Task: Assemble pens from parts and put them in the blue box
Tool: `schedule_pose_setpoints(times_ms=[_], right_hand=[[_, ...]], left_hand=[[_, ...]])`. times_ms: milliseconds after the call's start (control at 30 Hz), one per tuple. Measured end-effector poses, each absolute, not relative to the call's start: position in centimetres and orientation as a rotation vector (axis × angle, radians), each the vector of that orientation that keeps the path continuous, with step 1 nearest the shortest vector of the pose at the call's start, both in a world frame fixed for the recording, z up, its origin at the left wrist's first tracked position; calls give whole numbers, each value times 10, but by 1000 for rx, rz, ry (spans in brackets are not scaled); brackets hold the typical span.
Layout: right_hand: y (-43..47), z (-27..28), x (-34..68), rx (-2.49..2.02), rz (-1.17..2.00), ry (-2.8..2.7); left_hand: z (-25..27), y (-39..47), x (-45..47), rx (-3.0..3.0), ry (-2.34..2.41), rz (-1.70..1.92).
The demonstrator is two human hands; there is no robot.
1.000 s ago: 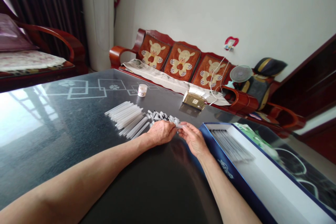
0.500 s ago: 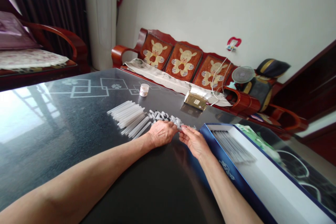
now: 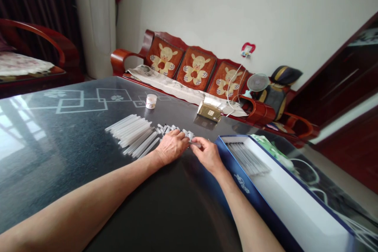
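My left hand (image 3: 173,146) is closed, back up, its fingertips turned down and hidden at the near side of a pile of small white-and-black pen caps (image 3: 165,128). What it holds, if anything, I cannot make out. Close beside it, my right hand (image 3: 209,156) pinches a small whitish pen part (image 3: 195,144) between thumb and fingers, its end pointing at the left hand. Left of the caps lie several translucent white pen barrels (image 3: 130,129), side by side in a slanting row on the dark glossy table (image 3: 153,204).
A long blue box (image 3: 233,161) with white inside stands right of my right arm; grey dark-tipped pens (image 3: 248,157) lie in its far end. Farther back are a small white jar (image 3: 151,101) and a gold tissue pack (image 3: 209,111). A green-and-white bag (image 3: 271,150) lies behind the box.
The view has shifted slightly to the right. My right hand has turned, its fingers now bent more around the small part. The left hand stays by the caps.
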State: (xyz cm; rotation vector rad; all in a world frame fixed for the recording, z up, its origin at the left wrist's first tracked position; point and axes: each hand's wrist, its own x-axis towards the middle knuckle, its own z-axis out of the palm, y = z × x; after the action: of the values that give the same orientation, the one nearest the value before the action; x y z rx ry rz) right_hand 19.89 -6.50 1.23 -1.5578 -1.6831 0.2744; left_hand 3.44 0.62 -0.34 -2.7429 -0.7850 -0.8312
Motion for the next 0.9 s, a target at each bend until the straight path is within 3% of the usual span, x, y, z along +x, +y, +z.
schedule_pose_setpoints(times_ms=[200, 433, 567, 733, 900], right_hand=[[-75, 27, 188, -1711, -87, -2013], [-89, 75, 227, -1792, -358, -1864], [-122, 96, 289, -2132, -457, -1617], [-148, 85, 335, -2631, -64, -1459], [-143, 62, 330, -2580, 248, -1564]], left_hand=[[-2, 2, 32, -2667, -672, -985], [4, 2, 30, -2523, -767, -1356], [-1, 8, 30, -2507, -803, -1411], [-5, 13, 30, -2499, -846, -1461], [1, 20, 28, -2449, -1039, -1545]])
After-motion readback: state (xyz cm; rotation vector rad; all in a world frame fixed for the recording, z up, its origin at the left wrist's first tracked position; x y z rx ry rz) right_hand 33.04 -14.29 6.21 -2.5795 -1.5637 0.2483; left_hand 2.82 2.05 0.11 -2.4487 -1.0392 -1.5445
